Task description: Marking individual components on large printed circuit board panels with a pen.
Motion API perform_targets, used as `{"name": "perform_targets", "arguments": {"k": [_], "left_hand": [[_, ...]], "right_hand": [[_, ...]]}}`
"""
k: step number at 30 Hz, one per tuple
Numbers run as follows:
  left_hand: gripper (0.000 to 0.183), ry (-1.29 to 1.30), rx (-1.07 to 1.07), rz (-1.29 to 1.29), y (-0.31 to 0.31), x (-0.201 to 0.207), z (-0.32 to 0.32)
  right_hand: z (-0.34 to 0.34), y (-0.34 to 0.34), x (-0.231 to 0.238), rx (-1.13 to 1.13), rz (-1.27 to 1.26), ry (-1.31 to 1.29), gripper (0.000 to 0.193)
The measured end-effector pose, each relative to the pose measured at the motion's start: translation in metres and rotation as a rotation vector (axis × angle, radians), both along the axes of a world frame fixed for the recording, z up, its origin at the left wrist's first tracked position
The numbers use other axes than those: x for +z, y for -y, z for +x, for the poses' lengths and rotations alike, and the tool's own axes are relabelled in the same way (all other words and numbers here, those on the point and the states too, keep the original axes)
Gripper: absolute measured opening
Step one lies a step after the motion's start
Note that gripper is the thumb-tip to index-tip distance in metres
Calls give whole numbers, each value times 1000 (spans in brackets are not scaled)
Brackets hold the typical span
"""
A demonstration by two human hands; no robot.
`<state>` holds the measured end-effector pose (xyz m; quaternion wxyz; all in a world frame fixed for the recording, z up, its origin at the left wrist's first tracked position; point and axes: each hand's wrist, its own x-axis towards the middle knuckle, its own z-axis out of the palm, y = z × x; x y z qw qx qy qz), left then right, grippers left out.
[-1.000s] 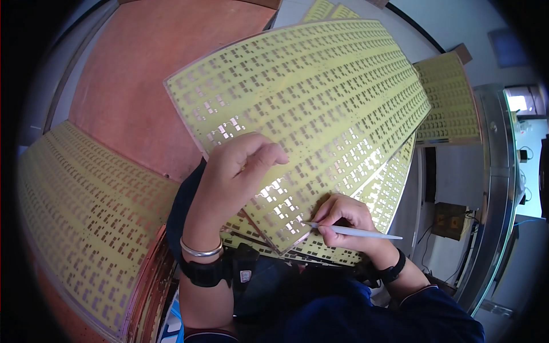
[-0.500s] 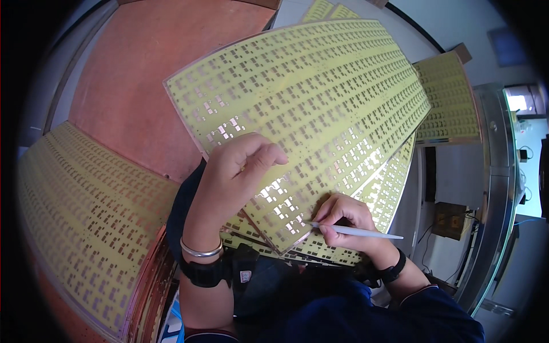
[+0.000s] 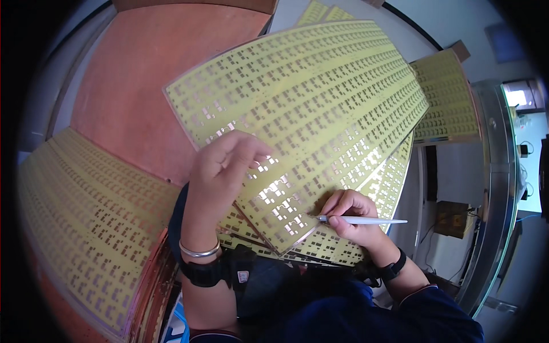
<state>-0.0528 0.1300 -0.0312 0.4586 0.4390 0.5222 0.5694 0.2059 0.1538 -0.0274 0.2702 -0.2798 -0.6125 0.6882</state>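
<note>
A large yellow-green circuit board panel (image 3: 309, 103), covered with rows of small copper pads, lies slanted in front of me. My right hand (image 3: 351, 214) grips a slim, pale pen-shaped tool (image 3: 377, 220). The tool's thin tip points left, close over the pads near the panel's near edge; whether it touches cannot be told. My left hand (image 3: 226, 163) is over the panel's left part, its fingers curled in toward the thumb. Anything between those fingers is hidden. Under the panel, more patterned panels (image 3: 331, 246) show at the near side.
At the left stands a stack topped by another patterned panel (image 3: 86, 228). A bare copper-coloured sheet (image 3: 154, 74) lies behind it. Further panels (image 3: 446, 97) are at the right, beside a metal-framed glass edge (image 3: 497, 160). A brown box (image 3: 452, 219) and cables sit lower right.
My left hand has shifted slightly left, baring more pads. My right hand has moved slightly up and right, with the pen-shaped tool now lying flatter.
</note>
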Motion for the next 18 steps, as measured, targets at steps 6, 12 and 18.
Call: {"name": "perform_targets", "arguments": {"k": [6,12,18], "left_hand": [[36,180,510,107,5,1,-15],[32,274,940,108,1,-7,-20],[29,524,619,-90,13,-34,-28]], "right_hand": [[18,-2,6,-113,-172,32,5],[70,-38,40,-664,308,257,18],[218,-65,130,-961,778,679,16]]}}
